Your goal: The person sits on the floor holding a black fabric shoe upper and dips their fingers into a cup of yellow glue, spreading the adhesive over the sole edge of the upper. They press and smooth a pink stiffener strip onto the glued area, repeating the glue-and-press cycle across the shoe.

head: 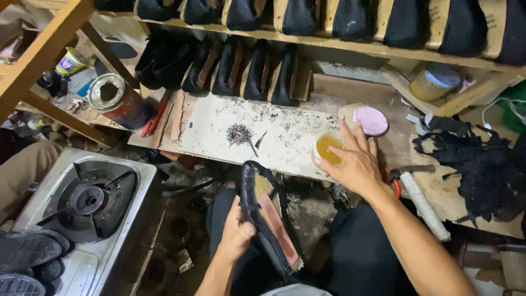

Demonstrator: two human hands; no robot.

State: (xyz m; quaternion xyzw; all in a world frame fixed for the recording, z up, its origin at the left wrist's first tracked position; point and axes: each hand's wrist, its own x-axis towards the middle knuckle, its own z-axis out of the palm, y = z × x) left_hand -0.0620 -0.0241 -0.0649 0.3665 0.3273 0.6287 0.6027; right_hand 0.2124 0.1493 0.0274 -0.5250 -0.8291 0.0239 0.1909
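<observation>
The shoe point(262, 219), a black upper mounted on a form with its tan and reddish underside turned up, lies across the person's lap at the near centre, toe pointing away toward the work board. The left hand point(236, 233) is closed around the shoe's left edge near the heel, thumb on top and fingers wrapped beneath. The right hand point(353, 160) is extended to the right of centre with fingers spread and slightly curled, fingertips resting on the rim of a small cup of amber liquid point(327, 148); it grips nothing firmly. The cup stands at the right end of a pale work board point(219, 123), whose surface is speckled with dark debris. A pile of small nails point(239, 134) sits at the board's centre, with a thin dark tool point(255, 144) just beside it. A round pink lid point(371, 120) lies just beyond the right hand. To the right, a red-handled tool point(395, 181) and a white-wrapped handle point(424, 205) rest on a wooden surface, near a heap of black scraps point(482, 164). At the far side, rows of black shoes point(230, 68) stand on edge under a wooden shelf point(350, 45) holding more of them. At far left stands an open tin can point(118, 98); at near left, a steel gas burner point(90, 200).
</observation>
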